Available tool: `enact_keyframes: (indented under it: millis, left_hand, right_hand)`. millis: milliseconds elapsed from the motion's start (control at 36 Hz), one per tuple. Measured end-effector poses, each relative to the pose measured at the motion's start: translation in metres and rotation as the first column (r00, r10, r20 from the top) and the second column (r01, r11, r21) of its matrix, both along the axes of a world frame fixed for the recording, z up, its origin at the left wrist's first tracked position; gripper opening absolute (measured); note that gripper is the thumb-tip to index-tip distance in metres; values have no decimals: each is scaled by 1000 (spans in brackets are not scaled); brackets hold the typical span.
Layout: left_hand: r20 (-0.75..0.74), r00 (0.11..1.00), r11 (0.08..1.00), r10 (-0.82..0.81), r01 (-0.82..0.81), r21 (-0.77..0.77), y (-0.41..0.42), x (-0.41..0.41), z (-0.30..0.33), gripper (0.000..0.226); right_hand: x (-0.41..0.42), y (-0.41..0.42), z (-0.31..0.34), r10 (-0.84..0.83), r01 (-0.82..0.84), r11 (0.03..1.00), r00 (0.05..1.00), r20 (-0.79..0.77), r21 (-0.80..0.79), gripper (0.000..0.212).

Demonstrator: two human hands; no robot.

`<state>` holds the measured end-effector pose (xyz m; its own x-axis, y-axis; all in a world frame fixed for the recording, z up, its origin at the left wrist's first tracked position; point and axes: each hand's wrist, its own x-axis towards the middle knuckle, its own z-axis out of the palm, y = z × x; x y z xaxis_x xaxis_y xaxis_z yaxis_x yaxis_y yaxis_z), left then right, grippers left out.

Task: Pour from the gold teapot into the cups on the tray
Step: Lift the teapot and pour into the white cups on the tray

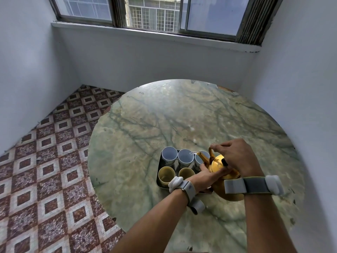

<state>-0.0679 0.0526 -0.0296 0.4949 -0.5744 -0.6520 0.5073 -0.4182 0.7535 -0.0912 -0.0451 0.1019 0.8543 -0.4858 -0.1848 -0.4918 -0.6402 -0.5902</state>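
Right hand (pixel 235 156) grips the arched handle of the shiny gold metal teapot (pixel 223 172), tilted over the steel tray (pixel 158 178); left hand (pixel 207 177) presses flat fingers against its body (likely heavy, slick), spout above the middle white cup (pixel 185 157).

A single wide-angle view from a camera worn on the person's head looks forward and steeply down onto a round bench (pixel 182 115). Both forearms reach in from the bottom edge, so the hands and the tray (pixel 159 170) sit close below the lens. Farther off, the view takes in tiled floor (pixel 45 161) at left, white walls, and a window (pixel 155 13) along the top.
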Motion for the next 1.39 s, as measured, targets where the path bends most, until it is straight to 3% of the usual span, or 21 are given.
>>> enact_keyframes:
  millis: [278,556,1278,1389]
  left_hand:
    - [21,999,999,-30,30,-11,1,0,1,176]
    - [14,999,999,-30,30,11,1,-2,4,166]
    - [21,999,999,-27,26,27,6,-6,14,173]
    - [24,1000,1000,-7,7,19,8,-7,16,160]
  right_hand:
    - [-2,1,1,-9,9,1000,1000,-14,-9,39]
    - [-1,-1,-2,-26,25,999,999,-33,-27,37]
    - [-1,1,-2,6,-5,1000,998,-55,9,38]
    - [-1,0,-5,-17,18,1000,1000,-27,23,38]
